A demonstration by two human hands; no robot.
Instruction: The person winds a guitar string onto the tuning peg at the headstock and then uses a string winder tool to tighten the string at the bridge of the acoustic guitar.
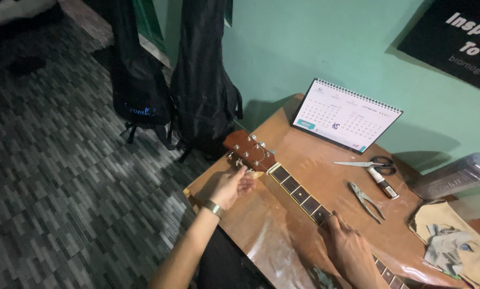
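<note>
Gripping a tuner at the headstock [249, 150], left hand [230, 186] pinches shut while right hand [348, 245] clamps the neck [300, 195] on the bench [325, 155]; tuning apparently underway, unfinished.

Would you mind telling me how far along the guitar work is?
Done: guitar lies flat on the table. In hand: left hand at a tuning peg, right hand on the neck. Left: scissors and pliers lie untouched; strings cannot be made out.
</note>
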